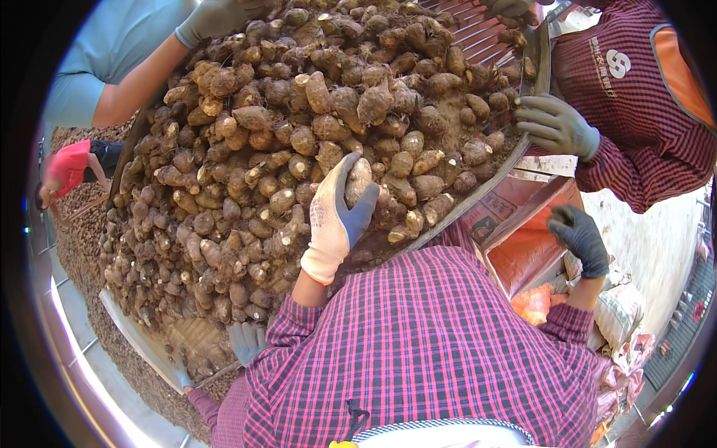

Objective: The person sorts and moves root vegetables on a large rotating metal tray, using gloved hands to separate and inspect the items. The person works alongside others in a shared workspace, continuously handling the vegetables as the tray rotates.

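Observation:
My left hand (341, 215), in a pale glove with a blue palm, grips a brown taro corm (358, 182) between thumb and fingers above a broad heap of taro corms (246, 162). The heap lies on a raised table with a curved metal rim (469, 200). Off to the right, my right hand (580, 238) wears a dark glove. Its fingers are bent and apart, and nothing shows in them. Near that hand is an open container with an orange-red lining (521, 252).
A co-worker's gloved hand (554, 126) rests by the rim at right. Other gloved hands are at the top and at lower left (246, 343). Metal bars (470, 31) show at the top. Stuffed sacks (619, 313) stand at right. More taro (84, 224) covers the floor behind.

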Demonstrator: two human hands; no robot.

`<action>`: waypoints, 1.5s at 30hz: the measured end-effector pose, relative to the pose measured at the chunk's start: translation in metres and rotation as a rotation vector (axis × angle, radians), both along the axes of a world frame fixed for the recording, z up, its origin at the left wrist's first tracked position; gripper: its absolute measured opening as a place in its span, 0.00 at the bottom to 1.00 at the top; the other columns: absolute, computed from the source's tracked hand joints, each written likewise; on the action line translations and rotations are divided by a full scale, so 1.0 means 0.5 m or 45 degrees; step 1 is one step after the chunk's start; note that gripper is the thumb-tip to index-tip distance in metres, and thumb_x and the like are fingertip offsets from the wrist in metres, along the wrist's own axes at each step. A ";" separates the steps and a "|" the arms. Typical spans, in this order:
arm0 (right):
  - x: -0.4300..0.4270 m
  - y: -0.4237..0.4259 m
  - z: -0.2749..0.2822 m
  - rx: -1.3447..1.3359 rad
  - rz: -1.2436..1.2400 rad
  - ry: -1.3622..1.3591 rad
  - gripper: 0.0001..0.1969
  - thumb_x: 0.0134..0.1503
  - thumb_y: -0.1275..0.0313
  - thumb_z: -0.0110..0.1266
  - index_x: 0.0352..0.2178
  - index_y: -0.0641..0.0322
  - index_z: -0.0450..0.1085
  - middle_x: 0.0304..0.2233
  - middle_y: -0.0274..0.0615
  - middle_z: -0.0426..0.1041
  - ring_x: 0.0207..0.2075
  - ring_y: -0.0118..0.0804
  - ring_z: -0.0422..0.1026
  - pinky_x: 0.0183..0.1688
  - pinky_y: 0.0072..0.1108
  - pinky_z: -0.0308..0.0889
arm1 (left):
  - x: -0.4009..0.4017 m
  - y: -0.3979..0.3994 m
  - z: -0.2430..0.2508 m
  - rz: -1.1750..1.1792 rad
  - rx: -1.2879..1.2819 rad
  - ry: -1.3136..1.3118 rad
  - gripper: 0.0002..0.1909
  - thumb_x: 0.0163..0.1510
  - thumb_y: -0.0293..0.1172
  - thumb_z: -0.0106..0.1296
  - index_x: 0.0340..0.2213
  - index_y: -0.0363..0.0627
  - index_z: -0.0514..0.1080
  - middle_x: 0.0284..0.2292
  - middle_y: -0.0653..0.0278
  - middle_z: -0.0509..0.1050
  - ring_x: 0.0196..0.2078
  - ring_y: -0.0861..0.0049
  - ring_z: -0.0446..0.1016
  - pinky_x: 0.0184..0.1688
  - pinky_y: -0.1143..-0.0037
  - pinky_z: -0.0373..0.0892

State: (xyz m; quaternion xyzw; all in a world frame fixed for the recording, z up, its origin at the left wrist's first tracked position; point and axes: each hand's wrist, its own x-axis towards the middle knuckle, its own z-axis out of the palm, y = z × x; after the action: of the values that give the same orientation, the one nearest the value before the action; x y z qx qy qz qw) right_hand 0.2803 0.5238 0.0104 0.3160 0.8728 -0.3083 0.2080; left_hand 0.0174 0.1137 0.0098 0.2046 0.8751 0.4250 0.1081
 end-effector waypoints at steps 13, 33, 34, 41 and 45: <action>-0.459 -0.317 -0.117 0.212 0.831 0.794 0.30 0.55 0.60 0.64 0.57 0.58 0.65 0.52 0.50 0.72 0.51 0.54 0.73 0.55 0.38 0.68 | -0.019 -0.038 0.001 -0.123 -0.252 0.152 0.25 0.58 0.39 0.58 0.53 0.38 0.72 0.48 0.46 0.77 0.51 0.54 0.75 0.56 0.65 0.69; -0.554 -0.446 -0.006 0.199 0.983 0.924 0.24 0.57 0.67 0.61 0.56 0.46 0.69 0.59 0.46 0.68 0.44 0.39 0.78 0.42 0.36 0.78 | -0.250 0.006 -0.038 0.130 -0.580 0.693 0.45 0.57 0.60 0.56 0.64 0.40 0.60 0.62 0.43 0.62 0.66 0.48 0.59 0.68 0.51 0.52; -0.567 -0.457 -0.011 0.288 1.051 0.705 0.29 0.56 0.67 0.61 0.60 0.43 0.65 0.63 0.46 0.62 0.47 0.43 0.78 0.43 0.38 0.78 | -0.261 0.021 -0.073 0.138 -0.618 0.705 0.44 0.57 0.59 0.56 0.65 0.44 0.60 0.63 0.43 0.61 0.66 0.48 0.58 0.68 0.51 0.51; -0.617 -0.272 -0.158 0.724 0.812 0.768 0.33 0.59 0.65 0.54 0.66 0.34 0.57 0.72 0.35 0.50 0.60 0.58 0.69 0.51 0.46 0.74 | -0.217 -0.001 -0.061 0.062 -0.470 0.639 0.27 0.61 0.38 0.56 0.60 0.47 0.68 0.61 0.40 0.64 0.59 0.42 0.67 0.61 0.57 0.65; -0.623 -0.113 -0.177 0.876 0.753 0.839 0.29 0.60 0.65 0.54 0.64 0.47 0.62 0.71 0.44 0.53 0.60 0.51 0.71 0.57 0.40 0.70 | -0.163 -0.029 -0.048 -0.003 -0.509 0.615 0.23 0.62 0.33 0.54 0.58 0.47 0.70 0.59 0.42 0.67 0.58 0.45 0.69 0.62 0.58 0.65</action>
State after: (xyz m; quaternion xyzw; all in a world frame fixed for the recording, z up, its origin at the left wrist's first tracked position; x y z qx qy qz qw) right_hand -0.0315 0.4674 -0.0780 -0.0058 0.9934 -0.0169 -0.1134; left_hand -0.0642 0.0992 -0.0142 0.2754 0.9415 0.1834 -0.0642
